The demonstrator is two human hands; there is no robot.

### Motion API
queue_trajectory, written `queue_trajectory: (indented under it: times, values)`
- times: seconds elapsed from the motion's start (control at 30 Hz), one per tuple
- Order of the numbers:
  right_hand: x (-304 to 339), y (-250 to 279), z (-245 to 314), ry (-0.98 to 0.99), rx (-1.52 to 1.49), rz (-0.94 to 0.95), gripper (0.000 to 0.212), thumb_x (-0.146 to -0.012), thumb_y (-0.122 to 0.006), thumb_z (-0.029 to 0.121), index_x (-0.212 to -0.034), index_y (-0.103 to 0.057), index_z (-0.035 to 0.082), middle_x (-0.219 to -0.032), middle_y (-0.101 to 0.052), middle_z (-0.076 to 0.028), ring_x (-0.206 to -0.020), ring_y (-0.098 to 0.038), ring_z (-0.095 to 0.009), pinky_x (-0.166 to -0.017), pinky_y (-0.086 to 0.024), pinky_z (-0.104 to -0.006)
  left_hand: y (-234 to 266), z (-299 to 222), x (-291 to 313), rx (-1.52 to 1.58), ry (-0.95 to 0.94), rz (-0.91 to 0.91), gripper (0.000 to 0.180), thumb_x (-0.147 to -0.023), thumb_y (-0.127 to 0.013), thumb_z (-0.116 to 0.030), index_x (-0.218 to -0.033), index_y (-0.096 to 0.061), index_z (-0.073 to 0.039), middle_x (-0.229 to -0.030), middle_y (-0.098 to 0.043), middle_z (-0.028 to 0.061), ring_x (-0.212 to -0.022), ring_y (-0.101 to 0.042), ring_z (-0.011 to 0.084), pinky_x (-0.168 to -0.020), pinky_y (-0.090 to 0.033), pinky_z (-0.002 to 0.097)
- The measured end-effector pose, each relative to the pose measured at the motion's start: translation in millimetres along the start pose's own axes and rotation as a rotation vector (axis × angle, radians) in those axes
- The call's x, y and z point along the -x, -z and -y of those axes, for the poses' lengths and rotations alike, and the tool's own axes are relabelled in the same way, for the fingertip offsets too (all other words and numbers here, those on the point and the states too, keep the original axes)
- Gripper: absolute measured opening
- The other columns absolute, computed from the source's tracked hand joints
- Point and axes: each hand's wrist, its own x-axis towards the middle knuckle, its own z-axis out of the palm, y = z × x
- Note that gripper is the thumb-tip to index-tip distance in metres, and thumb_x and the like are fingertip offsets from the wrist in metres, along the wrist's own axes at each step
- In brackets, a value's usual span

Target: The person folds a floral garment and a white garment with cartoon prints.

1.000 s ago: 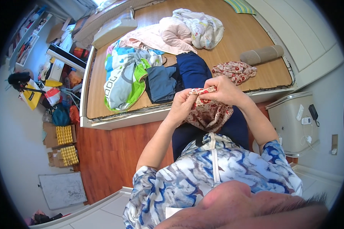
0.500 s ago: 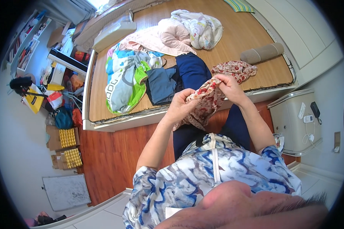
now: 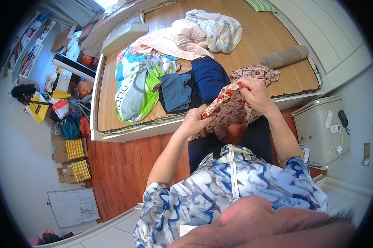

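Observation:
Between my two hands a cream garment with red flowers is held up by its edge, which is drawn taut. My left hand pinches one end of that edge, lower and nearer me. My right hand is closed on the other end, higher and farther off. The cloth hangs down over my lap. Red-flowered cloth of the same pattern rests on the bed just past my right hand; whether it is one piece with what I hold is hidden. Folded navy clothing and grey-blue clothing lie on the bed beyond my left hand.
A grey-and-green patterned cover, a pink quilt and a brown roll-shaped pillow lie on the bed's mat. At the right stands a cream bedside cabinet. Boxes and bags line the left wall.
My hands have moved slightly apart, the right one a little to the right. The garment's edge is stretched wider and its cloth hangs more spread out.

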Motion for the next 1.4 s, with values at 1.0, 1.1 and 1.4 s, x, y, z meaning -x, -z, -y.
queue_trajectory:
  times: [1.0,1.1,1.4]
  values:
    - [-43,71,-14,0.063,0.096,0.173,0.024,-0.08,-0.066,0.014,-0.097,-0.064,-0.002,-0.073,-0.062,-0.006,-0.069,-0.055,-0.01,-0.062,-0.044,-0.028,108,-145,-68,-0.585,-0.297,-0.238,0.023,-0.087,-0.06,-0.019,-0.096,-0.067,0.001,-0.062,-0.059,0.0016,-0.059,-0.053,0.0099,-0.057,-0.045,0.0303]
    - [-32,83,-32,-0.164,-0.019,0.091,0.021,-0.081,-0.061,0.011,-0.097,-0.064,-0.003,-0.074,-0.061,-0.005,-0.07,-0.055,-0.01,-0.064,-0.044,-0.0274,112,-150,-64,-0.397,-0.156,-0.17,0.018,-0.088,-0.063,-0.017,-0.093,-0.069,-0.001,-0.062,-0.058,-0.0006,-0.059,-0.049,0.0053,-0.055,-0.043,0.0253]
    - [-24,65,-28,-0.269,-0.325,-0.042,0.013,-0.084,-0.057,0.0,-0.095,-0.064,-0.003,-0.08,-0.061,0.003,-0.073,-0.054,-0.004,-0.065,-0.044,-0.0205,98,-135,-88,-0.953,-0.181,-0.203,0.015,-0.078,-0.067,-0.023,-0.084,-0.07,-0.01,-0.074,-0.065,0.0174,-0.071,-0.064,0.0326,-0.066,-0.05,0.0409]
